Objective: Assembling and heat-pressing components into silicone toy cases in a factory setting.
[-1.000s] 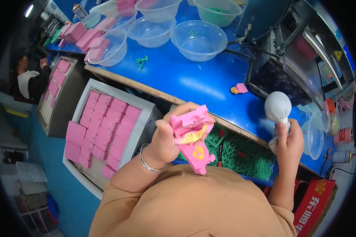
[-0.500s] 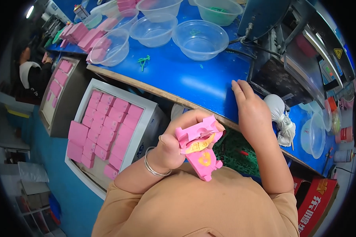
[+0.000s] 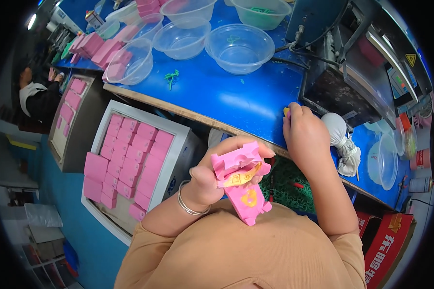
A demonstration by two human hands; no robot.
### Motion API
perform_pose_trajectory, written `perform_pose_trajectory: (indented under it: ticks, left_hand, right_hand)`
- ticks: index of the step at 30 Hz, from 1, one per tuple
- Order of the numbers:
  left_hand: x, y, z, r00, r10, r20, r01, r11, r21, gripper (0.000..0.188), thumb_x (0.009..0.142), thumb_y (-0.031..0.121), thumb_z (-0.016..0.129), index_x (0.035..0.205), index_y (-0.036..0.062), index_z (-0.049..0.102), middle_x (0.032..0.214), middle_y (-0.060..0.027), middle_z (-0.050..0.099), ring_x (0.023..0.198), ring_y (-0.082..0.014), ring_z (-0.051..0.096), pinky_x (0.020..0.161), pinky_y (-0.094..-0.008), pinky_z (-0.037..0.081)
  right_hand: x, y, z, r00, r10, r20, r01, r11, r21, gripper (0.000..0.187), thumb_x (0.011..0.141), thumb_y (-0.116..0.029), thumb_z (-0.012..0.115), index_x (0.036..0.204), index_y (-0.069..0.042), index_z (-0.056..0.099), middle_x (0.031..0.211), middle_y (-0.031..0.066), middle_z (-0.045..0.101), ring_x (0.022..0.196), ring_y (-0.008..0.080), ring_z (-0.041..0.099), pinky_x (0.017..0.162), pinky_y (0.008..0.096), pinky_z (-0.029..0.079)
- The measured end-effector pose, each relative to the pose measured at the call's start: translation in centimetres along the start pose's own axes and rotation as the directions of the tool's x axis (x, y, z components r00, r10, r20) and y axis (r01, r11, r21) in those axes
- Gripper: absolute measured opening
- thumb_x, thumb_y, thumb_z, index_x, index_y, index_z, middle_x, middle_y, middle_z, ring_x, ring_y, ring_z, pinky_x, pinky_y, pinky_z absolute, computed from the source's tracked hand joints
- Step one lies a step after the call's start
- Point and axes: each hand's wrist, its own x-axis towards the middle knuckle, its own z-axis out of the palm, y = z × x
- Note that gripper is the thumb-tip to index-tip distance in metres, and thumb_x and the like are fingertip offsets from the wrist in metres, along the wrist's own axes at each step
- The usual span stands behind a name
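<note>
My left hand (image 3: 208, 179) is closed around a pink rubber mould (image 3: 232, 159), held up in front of my chest. The mould's parts are spread, and yellow colouring shows in the gap and in a patch on the lower flap (image 3: 243, 204). Over the front edge of the blue worktable (image 3: 236, 103), my right hand (image 3: 307, 132) has its fingers pinched together. A small yellow piece (image 3: 286, 111) peeks out between thumb and fingertips; its exact kind is mostly hidden. Beside that hand lies a tied white cloth bundle (image 3: 341, 144).
Clear plastic bowls (image 3: 238, 50) stand along the back. To the left, a white-framed tray (image 3: 171, 118) holds many pink blocks (image 3: 130, 149). A dark machine (image 3: 342, 96) stands at right. Green scraps (image 3: 294, 185) lie beneath the table edge. A co-worker (image 3: 36, 101) sits far left.
My right hand's stretched fingers have drawn into a pinch, and a yellow piece now shows in them. The left hand keeps hold of the mould, its gap slightly changed.
</note>
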Motion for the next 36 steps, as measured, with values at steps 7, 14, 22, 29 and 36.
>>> perform_pose_trajectory:
  ticks: [7,14,22,29,36]
  left_hand:
    - [0.0,-0.2,-0.8,0.992,-0.036,0.118,0.029,0.998,0.059,0.047,0.074,0.016,0.071,0.110,-0.0006,0.044,0.075,-0.0035,0.048,0.067,-0.0121,0.045,0.062,-0.0280,0.040]
    - [0.1,-1.2,-1.3,0.967,-0.014,0.253,0.043,0.993,-0.110,0.039,0.073,-0.002,0.062,0.108,0.0019,0.045,0.085,-0.0047,0.051,0.078,-0.0133,0.051,0.070,-0.0284,0.044]
    - [1.3,-1.1,-0.1,0.945,0.062,0.320,0.051,0.941,-0.334,0.026,0.073,0.000,0.062,0.092,0.0084,0.046,0.072,-0.0036,0.048,0.066,-0.0130,0.047,0.059,-0.0310,0.041]
    - [1.5,-1.6,-0.4,0.926,0.076,0.371,0.092,0.905,-0.415,0.029,0.070,0.006,0.066,0.092,0.0080,0.047,0.070,-0.0025,0.047,0.065,-0.0131,0.046,0.059,-0.0298,0.039]
    - [1.1,-1.8,0.0,0.940,0.039,0.340,0.132,0.875,-0.466,0.045,0.070,0.003,0.064,0.109,0.0038,0.042,0.072,-0.0046,0.048,0.067,-0.0139,0.047,0.060,-0.0295,0.041]
  right_hand:
    - [-1.2,-0.6,-3.3,0.989,0.102,0.104,-0.145,0.775,0.615,0.020,0.076,0.001,0.052,0.096,-0.002,0.049,0.078,0.0087,0.055,0.059,0.0178,0.056,0.053,0.0274,0.046]
    - [-3.5,0.4,-4.9,0.969,-0.020,0.247,-0.248,-0.096,0.964,0.026,0.077,0.002,0.049,0.102,-0.004,0.042,0.092,0.0053,0.048,0.068,0.0081,0.051,0.054,0.0191,0.042]
    - [-4.6,0.2,-5.0,0.979,-0.050,0.199,-0.204,-0.300,0.932,0.023,0.081,0.001,0.042,0.104,-0.003,0.041,0.093,0.0062,0.046,0.068,0.0094,0.052,0.056,0.0213,0.043]
    - [-4.8,0.1,-5.0,0.981,-0.042,0.188,-0.193,-0.214,0.958,0.019,0.084,0.001,0.041,0.103,-0.003,0.041,0.095,0.0069,0.047,0.070,0.0093,0.052,0.059,0.0210,0.043]
    - [-5.5,0.4,-5.2,0.986,-0.081,0.148,-0.160,-0.168,0.973,0.022,0.080,-0.004,0.058,0.087,-0.007,0.038,0.084,0.0034,0.047,0.072,0.0078,0.047,0.061,0.0230,0.042]
